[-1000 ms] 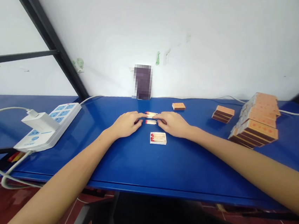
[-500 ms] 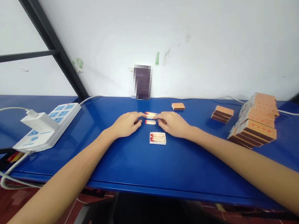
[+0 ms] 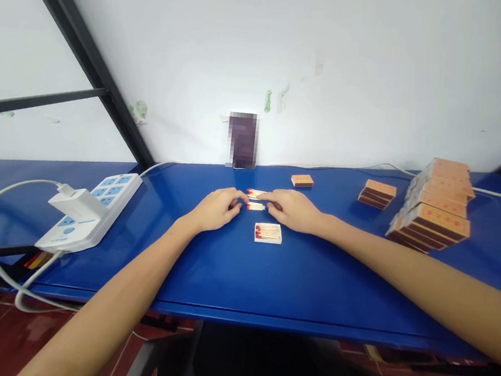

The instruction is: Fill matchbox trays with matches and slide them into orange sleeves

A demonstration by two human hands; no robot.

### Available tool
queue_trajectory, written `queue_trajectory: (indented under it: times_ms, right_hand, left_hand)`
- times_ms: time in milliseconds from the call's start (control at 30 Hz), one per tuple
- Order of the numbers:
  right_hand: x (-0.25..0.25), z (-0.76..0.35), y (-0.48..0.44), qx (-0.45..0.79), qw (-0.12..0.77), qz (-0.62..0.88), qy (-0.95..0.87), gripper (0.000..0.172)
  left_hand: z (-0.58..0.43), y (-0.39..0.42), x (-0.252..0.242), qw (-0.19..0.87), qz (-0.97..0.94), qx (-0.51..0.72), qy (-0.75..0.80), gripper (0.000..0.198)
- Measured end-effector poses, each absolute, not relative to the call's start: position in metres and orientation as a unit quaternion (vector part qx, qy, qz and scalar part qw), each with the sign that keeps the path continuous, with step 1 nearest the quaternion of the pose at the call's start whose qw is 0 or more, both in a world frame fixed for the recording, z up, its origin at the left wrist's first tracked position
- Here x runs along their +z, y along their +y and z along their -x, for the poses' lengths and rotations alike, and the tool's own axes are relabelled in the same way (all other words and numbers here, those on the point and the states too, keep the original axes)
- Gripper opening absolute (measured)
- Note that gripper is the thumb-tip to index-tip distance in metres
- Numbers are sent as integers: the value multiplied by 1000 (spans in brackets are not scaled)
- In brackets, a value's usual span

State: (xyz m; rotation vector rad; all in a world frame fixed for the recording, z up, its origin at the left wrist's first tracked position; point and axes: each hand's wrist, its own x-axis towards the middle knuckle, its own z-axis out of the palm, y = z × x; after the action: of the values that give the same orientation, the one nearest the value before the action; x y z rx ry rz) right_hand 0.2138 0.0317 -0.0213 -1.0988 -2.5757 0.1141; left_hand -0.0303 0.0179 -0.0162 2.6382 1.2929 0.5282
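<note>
Loose red-headed matches (image 3: 256,206) lie in two small groups on the blue table, heads to the left. My left hand (image 3: 219,208) rests at their left, index finger reaching the match heads, fingers apart and nothing held. From the right, my right hand (image 3: 293,210) stretches its index finger to the tail ends of the matches, with its thumb apart below; it holds nothing. Just nearer to me sits a white matchbox tray (image 3: 267,240) with several matches inside. An orange matchbox (image 3: 302,180) lies behind my right hand.
A small stack of matchboxes (image 3: 377,194) and a large stack (image 3: 438,209) stand on the right. At left lies a white power strip (image 3: 92,220) with a plugged-in charger and cables. A dark pixelated object (image 3: 242,140) leans on the wall.
The whole view has shifted slightly, moving the scene to the right. Between the fingertips, the front matches now lie a little apart from the rear group; my right index finger reaches further among them.
</note>
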Motion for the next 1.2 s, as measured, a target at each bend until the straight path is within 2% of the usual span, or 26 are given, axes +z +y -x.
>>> queue_trajectory:
  times_ms: [200,467,1200]
  right_hand:
    - [-22,-213,32,20,145,392,-908,42]
    - [-20,-212,31,18,132,388,-912,41]
    - [-23,-214,33,25,140,375,-916,43]
  left_hand:
    - [30,18,-16,73,-866,211,448,32]
    - [30,18,-16,42,-858,172,483,40]
    - [29,17,-17,33,-871,161,464,31]
